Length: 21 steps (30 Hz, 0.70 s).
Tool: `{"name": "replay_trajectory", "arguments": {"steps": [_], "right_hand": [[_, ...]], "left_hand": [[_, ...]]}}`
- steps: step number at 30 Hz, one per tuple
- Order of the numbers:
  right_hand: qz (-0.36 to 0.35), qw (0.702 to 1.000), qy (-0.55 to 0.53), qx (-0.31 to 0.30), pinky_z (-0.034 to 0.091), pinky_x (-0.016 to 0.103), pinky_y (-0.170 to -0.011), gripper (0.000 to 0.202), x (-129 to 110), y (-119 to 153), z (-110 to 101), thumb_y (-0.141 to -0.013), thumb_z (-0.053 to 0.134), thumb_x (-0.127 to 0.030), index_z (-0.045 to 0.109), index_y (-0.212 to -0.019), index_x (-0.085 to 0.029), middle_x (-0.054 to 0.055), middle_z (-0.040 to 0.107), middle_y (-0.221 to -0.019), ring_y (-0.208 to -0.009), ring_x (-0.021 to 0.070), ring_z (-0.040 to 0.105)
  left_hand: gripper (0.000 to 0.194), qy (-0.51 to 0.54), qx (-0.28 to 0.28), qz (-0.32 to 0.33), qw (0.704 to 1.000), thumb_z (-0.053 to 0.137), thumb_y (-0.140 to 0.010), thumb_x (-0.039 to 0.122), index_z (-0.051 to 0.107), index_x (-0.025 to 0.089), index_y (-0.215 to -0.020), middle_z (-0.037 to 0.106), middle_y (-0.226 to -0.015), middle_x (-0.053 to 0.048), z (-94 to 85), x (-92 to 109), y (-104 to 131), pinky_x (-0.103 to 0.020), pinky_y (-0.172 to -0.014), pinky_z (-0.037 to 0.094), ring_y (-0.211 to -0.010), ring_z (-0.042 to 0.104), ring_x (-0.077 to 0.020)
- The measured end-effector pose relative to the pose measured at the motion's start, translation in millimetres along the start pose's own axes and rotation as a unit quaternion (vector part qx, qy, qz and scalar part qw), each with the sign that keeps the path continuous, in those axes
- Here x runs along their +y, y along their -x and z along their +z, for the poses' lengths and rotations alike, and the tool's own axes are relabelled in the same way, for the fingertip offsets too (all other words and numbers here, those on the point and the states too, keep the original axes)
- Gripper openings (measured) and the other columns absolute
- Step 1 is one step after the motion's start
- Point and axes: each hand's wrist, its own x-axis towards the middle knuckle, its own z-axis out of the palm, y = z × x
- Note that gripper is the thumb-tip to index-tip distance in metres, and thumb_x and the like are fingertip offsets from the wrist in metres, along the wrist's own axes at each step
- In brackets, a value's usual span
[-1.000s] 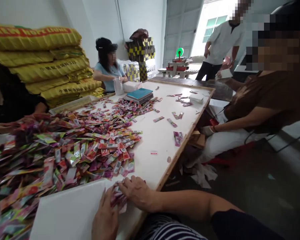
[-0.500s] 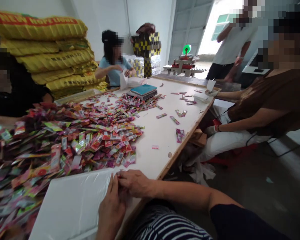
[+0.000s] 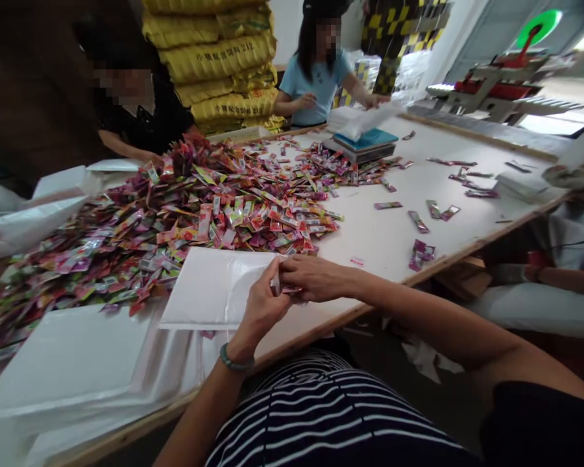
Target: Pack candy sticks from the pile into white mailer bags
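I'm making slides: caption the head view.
Left hand and right hand meet at a white package, beside a heap of colourful sachets.

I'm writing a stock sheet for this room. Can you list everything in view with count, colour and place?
Table: one, white with wooden edging, centre
Sachets: uncountable, mostly red, purple and green, heaped left of centre, some scattered right
Pouches: several, white, one near centre, others lower and far left
Scale: one, blue and grey, table's far side
Sacks: several, yellow, stacked top centre-left
Checkered packages: count unclear, black and yellow, top right of centre
Likely carton sealer: one, red, grey and green, upper right
Co-workers: three, one in black, one in light blue beyond the table, one cut off at right
Striped garment: one, navy and white, bottom centre
Bracelet: one, greenish, left wrist
Hands: two, bare, at the centre pouch's edge
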Motion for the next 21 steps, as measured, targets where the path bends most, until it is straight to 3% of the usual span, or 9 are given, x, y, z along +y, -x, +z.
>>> {"name": "replay_trajectory", "arguments": {"steps": [2,6,11,14,17,19,21], "right_hand": [[-0.007,0.998,-0.045,0.040,0.044,0.040,-0.095,0.034,1.9,3.7,-12.9,-0.087,0.062,-0.031,0.060,-0.116,-0.013,0.014,0.057,-0.122,-0.111,0.0234,0.052],[0.019,0.992,-0.069,0.108,0.044,0.037,-0.097,0.027,1.2,9.4,-19.9,-0.099,0.042,-0.025,0.063,-0.113,-0.018,0.011,0.053,-0.133,-0.117,0.0185,0.052],[0.043,0.998,0.009,0.052,0.047,0.036,-0.089,0.019,-9.2,-0.2,8.3,-0.090,0.050,-0.012,0.069,-0.096,-0.013,0.014,0.066,-0.109,-0.099,0.0208,0.059],[0.074,0.993,-0.079,0.043,0.049,0.030,-0.079,0.015,-14.1,-3.8,12.5,-0.086,0.054,-0.011,0.068,-0.086,-0.012,0.008,0.068,-0.087,-0.084,0.0169,0.062],[0.129,0.952,-0.234,0.148,0.050,0.026,-0.072,0.021,-15.4,6.9,-5.8,-0.089,0.055,-0.023,0.063,-0.107,-0.016,0.004,0.069,-0.093,-0.080,0.0132,0.063],[0.146,0.920,-0.255,0.259,0.052,0.031,-0.083,0.031,-16.1,21.4,-23.1,-0.092,0.053,-0.032,0.057,-0.120,-0.019,0.008,0.066,-0.113,-0.098,0.0167,0.062],[0.133,0.909,-0.217,0.330,0.046,0.042,-0.098,0.040,-17.7,37.1,-37.1,-0.092,0.054,-0.042,0.054,-0.126,-0.021,0.012,0.056,-0.132,-0.122,0.0230,0.052]], "left_hand": [[0.087,0.060,-0.003,-0.012,0.998,0.064,-0.059,0.012,0.042,0.012,-0.143,0.070,-0.107,-0.006,-4.8,6.7,1.0,-0.024,-0.071,0.053,-0.084,0.065,-0.0169],[0.093,0.158,-0.027,-0.045,0.986,0.063,-0.056,0.011,0.038,0.010,-0.146,0.067,-0.082,-0.001,-9.8,15.1,4.9,-0.016,-0.048,0.038,-0.054,0.051,-0.0064],[0.097,0.188,-0.032,-0.077,0.979,0.057,-0.053,0.007,0.034,0.009,-0.147,0.056,-0.061,0.006,-1.0,9.7,6.6,-0.015,-0.042,0.025,-0.045,0.037,-0.0038],[0.098,0.215,-0.032,-0.100,0.971,0.058,-0.052,0.006,0.035,0.009,-0.147,0.056,-0.060,0.007,2.5,8.9,7.4,-0.015,-0.041,0.025,-0.044,0.036,-0.0037],[0.097,0.257,-0.020,-0.111,0.960,0.062,-0.052,0.008,0.037,0.012,-0.146,0.060,-0.066,0.006,-1.1,15.2,9.2,-0.015,-0.040,0.025,-0.043,0.037,-0.0030],[0.096,0.283,-0.001,-0.106,0.953,0.063,-0.052,0.008,0.040,0.014,-0.145,0.064,-0.073,0.004,-6.8,23.3,10.5,-0.016,-0.037,0.023,-0.041,0.035,-0.0014],[0.095,0.307,0.012,-0.095,0.947,0.064,-0.052,0.009,0.042,0.016,-0.144,0.067,-0.082,0.002,-13.8,34.2,12.0,-0.016,-0.035,0.019,-0.038,0.031,0.0004]]}}
